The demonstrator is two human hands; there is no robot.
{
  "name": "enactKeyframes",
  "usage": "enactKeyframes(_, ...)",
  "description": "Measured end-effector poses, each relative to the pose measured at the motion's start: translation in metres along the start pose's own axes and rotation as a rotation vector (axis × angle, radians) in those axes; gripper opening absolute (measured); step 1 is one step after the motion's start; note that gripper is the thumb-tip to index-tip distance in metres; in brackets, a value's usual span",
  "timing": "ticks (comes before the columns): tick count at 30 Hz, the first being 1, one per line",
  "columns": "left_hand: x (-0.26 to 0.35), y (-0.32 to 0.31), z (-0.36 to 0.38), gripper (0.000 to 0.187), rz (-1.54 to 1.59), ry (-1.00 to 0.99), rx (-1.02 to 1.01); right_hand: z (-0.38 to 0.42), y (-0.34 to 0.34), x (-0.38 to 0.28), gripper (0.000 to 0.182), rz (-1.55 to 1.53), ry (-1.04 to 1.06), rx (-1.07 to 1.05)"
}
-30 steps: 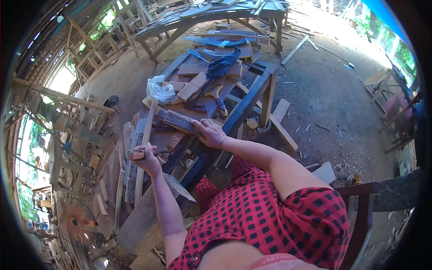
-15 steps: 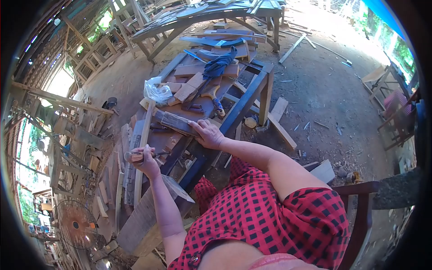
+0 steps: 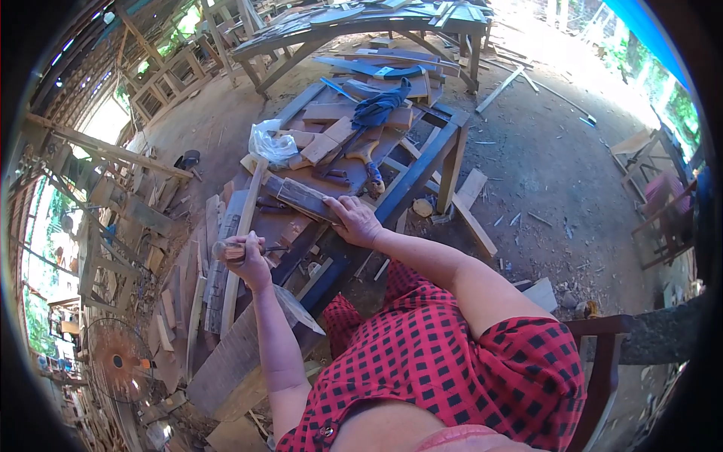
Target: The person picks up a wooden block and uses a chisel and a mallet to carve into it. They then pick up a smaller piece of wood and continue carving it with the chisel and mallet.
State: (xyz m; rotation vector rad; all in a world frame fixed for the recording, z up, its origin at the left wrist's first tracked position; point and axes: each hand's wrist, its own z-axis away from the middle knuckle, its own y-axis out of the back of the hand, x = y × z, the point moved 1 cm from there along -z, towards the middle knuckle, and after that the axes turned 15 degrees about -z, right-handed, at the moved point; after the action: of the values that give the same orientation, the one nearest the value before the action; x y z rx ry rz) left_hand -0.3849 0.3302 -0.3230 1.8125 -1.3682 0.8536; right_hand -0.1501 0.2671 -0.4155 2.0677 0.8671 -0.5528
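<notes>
My left hand (image 3: 250, 261) is closed around the light wooden handle of what looks like a chisel (image 3: 230, 251). Its thin dark shaft points right; the tip is hard to make out. My right hand (image 3: 356, 221) grips the near end of a dark, weathered wood block (image 3: 303, 197), fingers over the top. This block lies at a slant on the low bench, apart from the chisel. Between the hands, a long pale wood strip (image 3: 251, 197) runs beside the block. Behind it lie a yellow-handled tool (image 3: 367, 154) and a clear plastic bag (image 3: 273, 143).
Wood offcuts and a dark blue cloth (image 3: 380, 105) cover the bench's far part. A thick timber block (image 3: 239, 367) sits below my left forearm. A larger table (image 3: 361, 30) with boards stands behind. At left is a wire-caged fan (image 3: 118, 361); a wooden chair arm (image 3: 602, 325) is at right.
The view has shifted slightly, so the bench and its things sit a little further right and lower. My left hand has turned slightly on the chisel; both grips are kept.
</notes>
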Motion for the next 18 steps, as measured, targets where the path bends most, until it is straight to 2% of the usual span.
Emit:
enactKeyframes(7, -0.011, 0.001, -0.004, 0.015, 0.022, -0.055, -0.017, -0.001, 0.003, -0.004, 0.073, -0.001, -0.005, -0.008)
enactKeyframes(18, -0.007, 0.001, -0.002, 0.014, 0.023, -0.026, 0.008, -0.002, 0.003, -0.004, 0.073, 0.012, 0.006, -0.014)
